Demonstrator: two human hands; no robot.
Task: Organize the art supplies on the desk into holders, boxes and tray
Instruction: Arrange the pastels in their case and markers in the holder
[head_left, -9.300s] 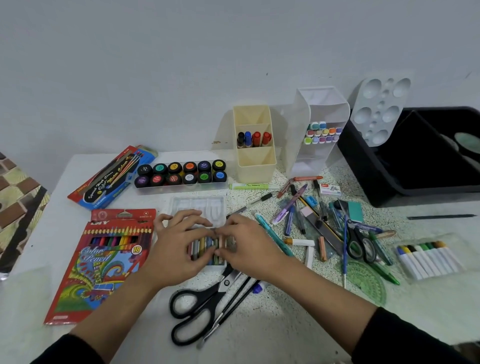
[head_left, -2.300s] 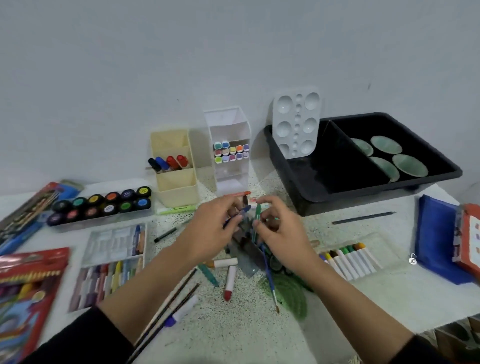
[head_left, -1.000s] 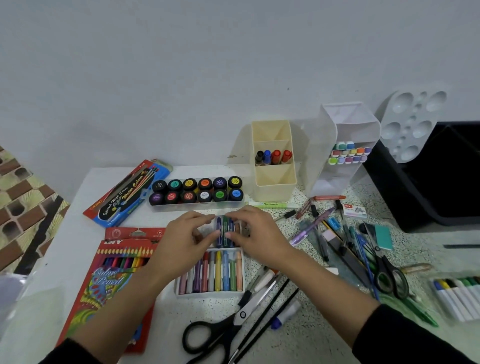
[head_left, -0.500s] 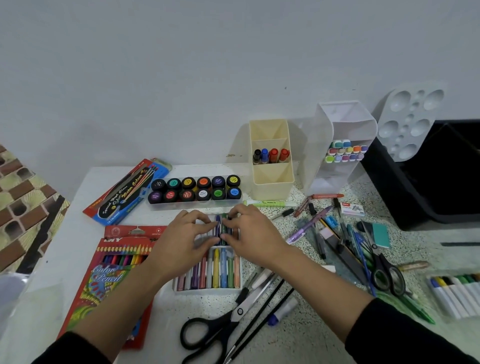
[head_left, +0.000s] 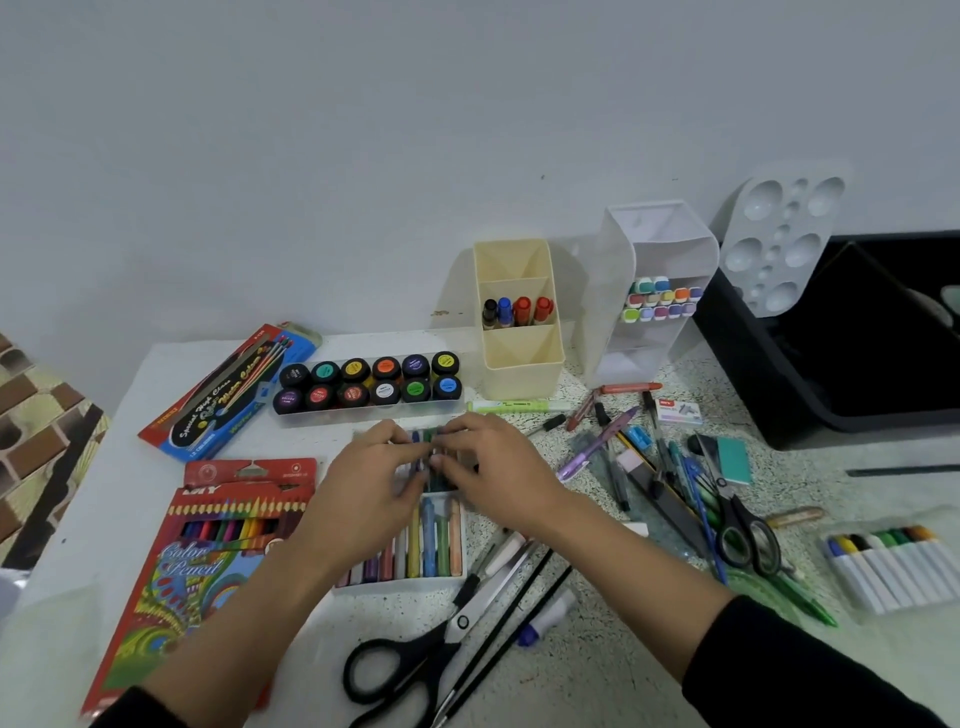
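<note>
One pair of black scissors (head_left: 415, 670) lies just on the near side of the crayon box (head_left: 400, 584). Over the box's far row, the left hand (head_left: 363, 499) and right hand (head_left: 498, 473) meet, curled fingertips pinching the dark crayons (head_left: 427, 439) there. Beyond the box stand the paint pots (head_left: 370, 387).

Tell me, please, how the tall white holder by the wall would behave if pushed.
The white holder looks like thin plastic, mostly empty, so probably light. Tall on a small base, it may tip if pushed high. Its markers sit in an open tier and could spill.
</note>
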